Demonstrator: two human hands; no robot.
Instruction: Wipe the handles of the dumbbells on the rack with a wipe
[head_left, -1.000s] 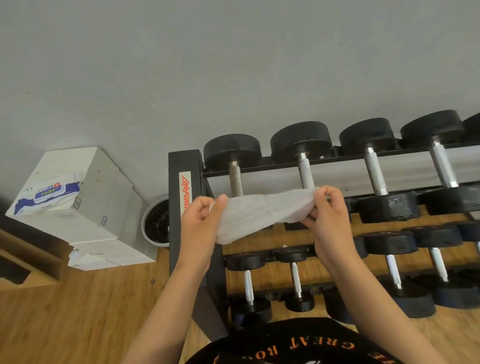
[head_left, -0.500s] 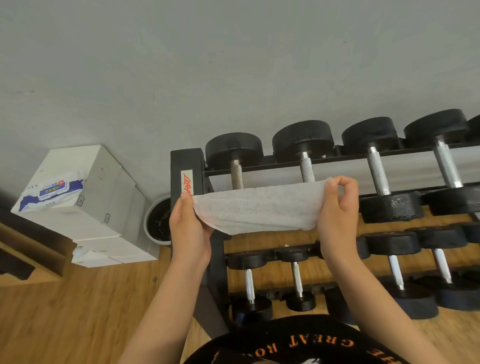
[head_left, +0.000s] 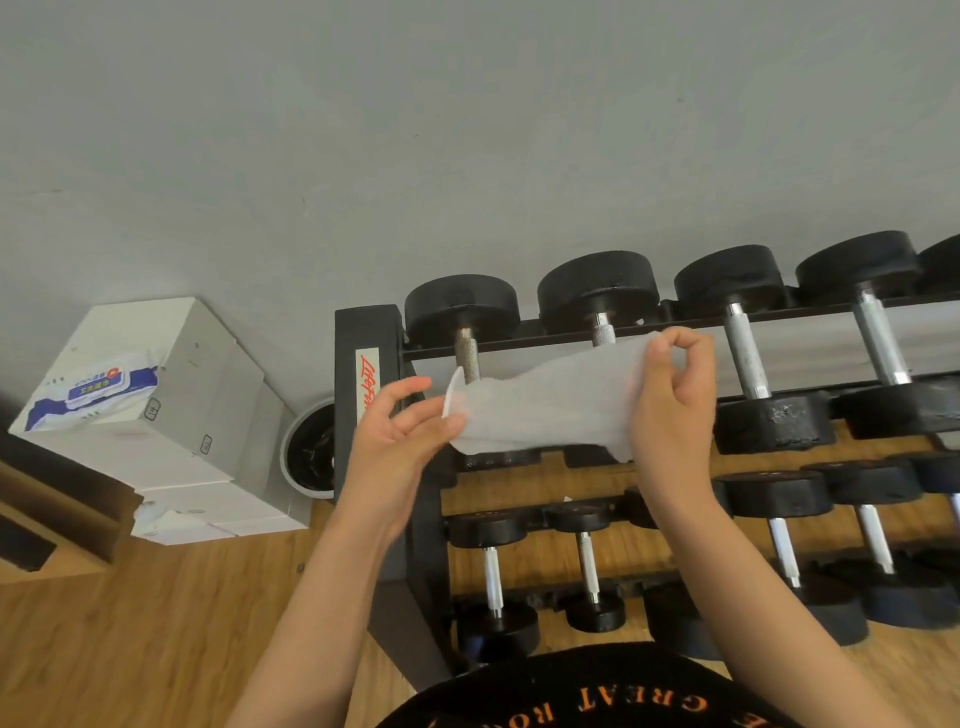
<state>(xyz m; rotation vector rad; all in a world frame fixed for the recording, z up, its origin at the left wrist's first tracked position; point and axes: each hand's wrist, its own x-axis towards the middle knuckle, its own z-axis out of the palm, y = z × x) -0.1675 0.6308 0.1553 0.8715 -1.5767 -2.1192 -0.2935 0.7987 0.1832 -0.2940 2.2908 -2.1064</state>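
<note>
A white wipe (head_left: 545, 405) hangs spread out in front of the top tier of the black dumbbell rack (head_left: 363, 395). My right hand (head_left: 670, 395) pinches its right edge between thumb and fingers. My left hand (head_left: 400, 431) is at the wipe's left end, fingers spread, fingertips just touching the cloth. Behind the wipe stand two black dumbbells with knurled metal handles, the leftmost handle (head_left: 467, 353) and the second handle (head_left: 602, 332). More dumbbells (head_left: 743, 353) line the top tier to the right. Smaller ones (head_left: 491, 571) sit on the lower tier.
A pack of wipes (head_left: 88, 395) lies on a stack of white boxes (head_left: 182, 415) left of the rack. A round weight plate (head_left: 309, 452) leans between boxes and rack. The grey wall is behind, wooden floor below.
My left hand has loosened its hold and opened its fingers at the wipe's left end. The wipe has slackened and crumpled slightly; my right hand still pinches it.
</note>
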